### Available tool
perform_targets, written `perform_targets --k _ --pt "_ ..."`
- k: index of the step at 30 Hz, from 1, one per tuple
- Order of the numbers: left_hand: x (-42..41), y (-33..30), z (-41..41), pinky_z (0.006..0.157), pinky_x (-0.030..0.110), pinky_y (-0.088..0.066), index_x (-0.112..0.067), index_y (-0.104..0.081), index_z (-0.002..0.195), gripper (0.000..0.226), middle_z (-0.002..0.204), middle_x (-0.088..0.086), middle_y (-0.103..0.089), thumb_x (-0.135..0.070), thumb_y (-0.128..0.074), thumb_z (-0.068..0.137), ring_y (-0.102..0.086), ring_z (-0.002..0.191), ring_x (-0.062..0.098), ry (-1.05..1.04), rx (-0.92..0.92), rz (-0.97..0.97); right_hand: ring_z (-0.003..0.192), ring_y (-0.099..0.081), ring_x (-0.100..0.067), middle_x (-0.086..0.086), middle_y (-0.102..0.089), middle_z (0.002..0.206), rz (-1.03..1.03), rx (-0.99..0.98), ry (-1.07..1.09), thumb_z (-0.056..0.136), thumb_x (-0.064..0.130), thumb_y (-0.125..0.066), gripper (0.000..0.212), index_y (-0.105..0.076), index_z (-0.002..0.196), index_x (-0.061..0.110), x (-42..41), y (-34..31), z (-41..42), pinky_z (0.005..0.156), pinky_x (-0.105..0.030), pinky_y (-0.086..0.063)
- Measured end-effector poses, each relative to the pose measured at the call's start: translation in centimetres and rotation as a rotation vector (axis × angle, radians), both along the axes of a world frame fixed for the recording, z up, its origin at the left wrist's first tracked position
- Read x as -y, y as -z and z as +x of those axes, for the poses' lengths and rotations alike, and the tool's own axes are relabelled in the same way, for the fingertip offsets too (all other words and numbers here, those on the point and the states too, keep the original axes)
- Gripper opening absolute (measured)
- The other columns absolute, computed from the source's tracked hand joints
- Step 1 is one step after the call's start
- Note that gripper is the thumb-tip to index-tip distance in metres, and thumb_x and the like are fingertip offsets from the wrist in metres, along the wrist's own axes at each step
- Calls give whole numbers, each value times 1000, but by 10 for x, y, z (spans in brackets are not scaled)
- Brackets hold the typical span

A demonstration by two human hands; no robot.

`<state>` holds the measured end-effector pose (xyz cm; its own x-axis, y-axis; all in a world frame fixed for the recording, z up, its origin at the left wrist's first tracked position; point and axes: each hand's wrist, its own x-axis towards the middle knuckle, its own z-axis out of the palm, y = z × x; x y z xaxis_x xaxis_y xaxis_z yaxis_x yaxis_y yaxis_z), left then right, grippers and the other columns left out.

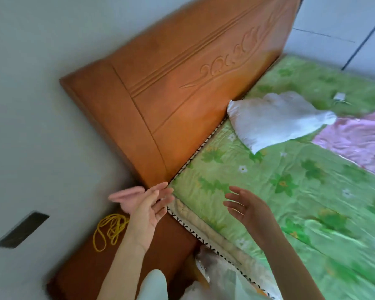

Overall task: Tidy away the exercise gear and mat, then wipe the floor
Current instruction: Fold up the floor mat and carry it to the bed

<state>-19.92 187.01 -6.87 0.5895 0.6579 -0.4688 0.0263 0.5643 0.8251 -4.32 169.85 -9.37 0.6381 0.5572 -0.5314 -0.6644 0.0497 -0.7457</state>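
Note:
A coiled yellow rope [110,228] lies on a brown bedside cabinet [80,269] beside the bed. My left hand [148,207] hovers above the cabinet's far corner with its fingers straight and spread, holding nothing. Just behind it a blurred pink object [125,197] shows; I cannot tell what it is or whether the hand touches it. My right hand [246,207] is raised over the bed's near corner, fingers relaxed and empty. No mat is in view.
The bed has a green flowered sheet [290,191] and a carved wooden headboard [171,87]. A white pillow [275,120] and pink cloth [355,139] lie on it. Clear plastic bags [217,276] sit between cabinet and bed. A dark wall socket [22,229] is at left.

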Motion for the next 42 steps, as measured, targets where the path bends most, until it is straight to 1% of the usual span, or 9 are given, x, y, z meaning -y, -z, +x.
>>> perform_targets --k 8,12,16,22,25,30,34,39,42 --pt "92 21 49 74 28 -43 -12 -63 100 22 95 5 -67 -10 -41 96 -62 86 18 447 -81 -90 67 -69 -14 -5 -71 73 -50 -9 511 96 8 -39 24 -63 96 8 151 7 -40 59 -21 -55" --pt "149 23 63 75 30 -43 -11 -63 100 20 93 6 -69 -10 -44 95 -63 85 19 638 -98 -125 74 -69 -16 -9 -70 83 -68 -4 682 97 10 -39 26 -64 101 7 211 10 -72 65 -22 -55" --pt "209 26 79 73 29 -44 -10 -63 103 20 90 4 -70 -14 -45 94 -66 76 14 826 -107 -182 78 -69 -18 -11 -71 89 -62 -20 870 97 10 -42 25 -65 104 7 271 10 -106 62 -23 -55" --pt "313 21 98 74 31 -44 -12 -61 104 20 94 5 -66 -14 -42 96 -62 83 18 1025 -112 -135 70 -69 -18 -9 -71 83 -39 -7 1164 94 10 -45 21 -65 101 7 383 3 -154 59 -24 -55" --pt "375 15 101 75 31 -44 -14 -60 104 21 96 4 -65 -14 -40 97 -61 86 18 1125 -90 -97 65 -69 -16 -8 -71 77 -10 -25 1292 85 14 -56 17 -64 98 6 442 1 -179 56 -22 -55" --pt "486 10 85 78 32 -43 -15 -59 103 21 95 4 -65 -13 -39 97 -60 86 18 1319 -77 -18 62 -68 -15 -6 -71 73 -23 -36 1427 96 12 -41 23 -63 98 6 530 5 -221 54 -21 -54" --pt "568 11 65 78 33 -43 -18 -61 99 23 95 3 -66 -13 -39 97 -61 87 19 1459 -55 45 62 -67 -16 -7 -70 74 9 -30 1537 98 14 -40 25 -63 100 6 585 6 -248 52 -22 -53" --pt "664 7 47 74 30 -46 -13 -63 104 23 96 5 -68 -13 -40 97 -62 86 19 1634 -66 48 61 -66 -15 -6 -69 73 24 -8 1695 98 15 -41 24 -64 98 7 644 3 -287 51 -22 -52" --pt "716 8 43 73 29 -45 -14 -64 101 24 94 4 -69 -12 -40 97 -64 83 16 1719 -67 46 60 -66 -14 -6 -69 72 23 1 1808 97 13 -42 22 -64 96 7 678 3 -307 51 -20 -51"
